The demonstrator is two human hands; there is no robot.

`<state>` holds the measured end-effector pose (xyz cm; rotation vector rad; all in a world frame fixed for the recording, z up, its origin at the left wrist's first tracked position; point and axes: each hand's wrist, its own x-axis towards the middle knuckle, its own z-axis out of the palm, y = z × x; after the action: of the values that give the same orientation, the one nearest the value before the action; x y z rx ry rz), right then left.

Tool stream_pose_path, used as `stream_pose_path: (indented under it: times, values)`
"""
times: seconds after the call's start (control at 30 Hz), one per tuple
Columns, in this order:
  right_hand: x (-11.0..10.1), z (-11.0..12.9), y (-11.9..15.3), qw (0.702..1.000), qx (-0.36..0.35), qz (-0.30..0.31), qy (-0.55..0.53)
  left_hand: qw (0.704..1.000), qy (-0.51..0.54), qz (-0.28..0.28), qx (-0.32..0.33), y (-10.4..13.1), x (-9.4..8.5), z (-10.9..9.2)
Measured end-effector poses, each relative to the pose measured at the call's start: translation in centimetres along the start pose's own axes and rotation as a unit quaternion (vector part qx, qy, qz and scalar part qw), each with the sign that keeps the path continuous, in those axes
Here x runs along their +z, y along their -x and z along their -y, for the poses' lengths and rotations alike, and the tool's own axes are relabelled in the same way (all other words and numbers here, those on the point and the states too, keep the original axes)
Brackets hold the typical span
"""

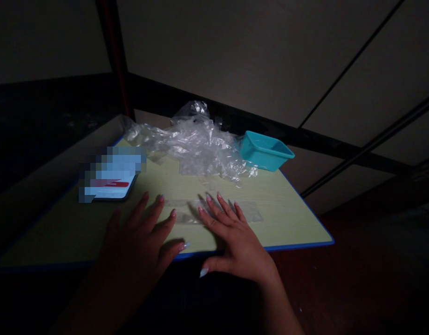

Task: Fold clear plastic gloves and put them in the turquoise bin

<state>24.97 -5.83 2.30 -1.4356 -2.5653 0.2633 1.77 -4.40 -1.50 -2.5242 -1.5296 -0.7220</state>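
A flat, clear plastic piece (251,211) lies across the near middle of the yellow-green table (291,209). Over its right part my right hand (233,232) is spread, fingers apart, with the thumb off the table's front edge. My left hand (144,232) is spread too, its fingertips near the left end of the plastic; nothing is held in it. Whether the fingers press on the plastic is hard to tell. Beyond both hands, a heap of crumpled clear plastic (200,144) covers the back of the table.
A turquoise open container (265,151) stands at the back right edge, beside the heap. At the left lies a phone (112,188) with its screen lit, partly pixelated. Dark panels (235,56) rise behind the table, which has a blue rim.
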Motion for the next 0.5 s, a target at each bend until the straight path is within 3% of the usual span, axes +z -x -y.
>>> stream_pose_path:
  times: [0.23, 0.5]
  values:
    - [-0.3, 0.3, 0.1, 1.0, 0.012, 0.004, -0.001, 1.0, 0.015, 0.002, 0.004, 0.2, -0.3, 0.3]
    - [-0.4, 0.5, 0.0, 1.0, 0.005, 0.004, 0.003, 0.997, 0.042, 0.014, 0.07, 0.2, -1.8, -1.5]
